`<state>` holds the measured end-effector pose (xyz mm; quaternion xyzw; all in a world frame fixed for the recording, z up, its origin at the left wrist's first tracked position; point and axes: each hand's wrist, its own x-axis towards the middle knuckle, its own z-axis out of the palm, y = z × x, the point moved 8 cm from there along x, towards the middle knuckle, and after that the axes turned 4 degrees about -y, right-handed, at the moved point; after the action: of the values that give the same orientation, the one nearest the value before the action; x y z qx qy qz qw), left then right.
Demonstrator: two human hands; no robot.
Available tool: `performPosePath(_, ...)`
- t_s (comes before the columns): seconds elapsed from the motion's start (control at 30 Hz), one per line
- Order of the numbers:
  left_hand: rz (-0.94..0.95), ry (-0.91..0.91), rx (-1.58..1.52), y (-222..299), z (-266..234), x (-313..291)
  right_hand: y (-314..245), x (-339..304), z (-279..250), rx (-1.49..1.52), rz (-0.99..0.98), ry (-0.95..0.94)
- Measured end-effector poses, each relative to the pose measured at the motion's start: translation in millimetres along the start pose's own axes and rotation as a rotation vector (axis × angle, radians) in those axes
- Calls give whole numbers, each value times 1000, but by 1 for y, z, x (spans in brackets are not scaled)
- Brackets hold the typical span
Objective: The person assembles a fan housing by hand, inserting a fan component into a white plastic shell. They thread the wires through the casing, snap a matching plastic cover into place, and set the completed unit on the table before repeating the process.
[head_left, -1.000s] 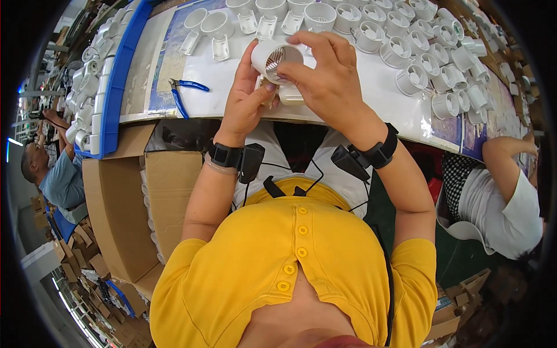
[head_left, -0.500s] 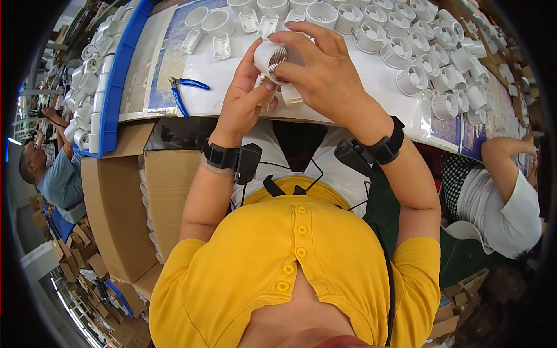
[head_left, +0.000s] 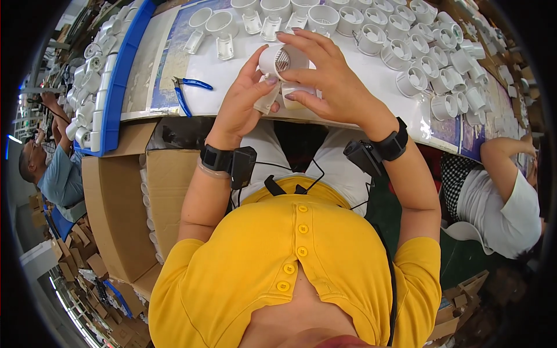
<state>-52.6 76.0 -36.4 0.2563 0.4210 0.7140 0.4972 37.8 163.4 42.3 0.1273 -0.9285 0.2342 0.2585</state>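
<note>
Above the table's near edge I hold a white plastic cup (head_left: 270,58) with a slotted inside, tilted on its side. My left hand (head_left: 239,103) is closed on it, fingers behind the cup and thumb on its white handle-like stem (head_left: 266,100). My right hand (head_left: 333,78) curves round the cup's other side, two fingertips over the top and others lower by the rim. A white piece (head_left: 297,93) shows beside the right thumb; whether it is held or stands on the table cannot be told. Black straps with small devices sit on both wrists.
Blue-handled pliers (head_left: 188,93) lie spread on the table. White cups with stems (head_left: 221,26) line the back, and several white round parts (head_left: 412,81) crowd the right. At left are a blue bin (head_left: 110,116) of white parts and a cardboard box (head_left: 113,214). People sit on both sides.
My right fingers have spread and drawn back from inside the cup, and the thumb now sits lower. The cup has shifted slightly right. My left hand keeps its hold.
</note>
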Motion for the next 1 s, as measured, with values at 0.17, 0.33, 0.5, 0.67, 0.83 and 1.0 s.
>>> performPosePath(0.17, 91, 16, 24, 12, 4, -1, 0, -7, -2, 75, 69, 155)
performPosePath(0.33, 157, -8, -16, 27, 8, -2, 34, -30, 14, 825, 574, 249)
performPosePath(0.5, 210, 100, 129, 31, 3, -3, 14, -19, -9, 299, 475, 129)
performPosePath(0.67, 205, 216, 250, 31, -1, -7, -23, 11, -36, -242, 137, 66)
performPosePath(0.83, 161, 223, 179, 26, -5, -10, -27, 36, -37, -242, -31, -87)
performPosePath(1.0, 31, 35, 5, 23, 5, -11, -18, 45, -36, 55, -126, -213)
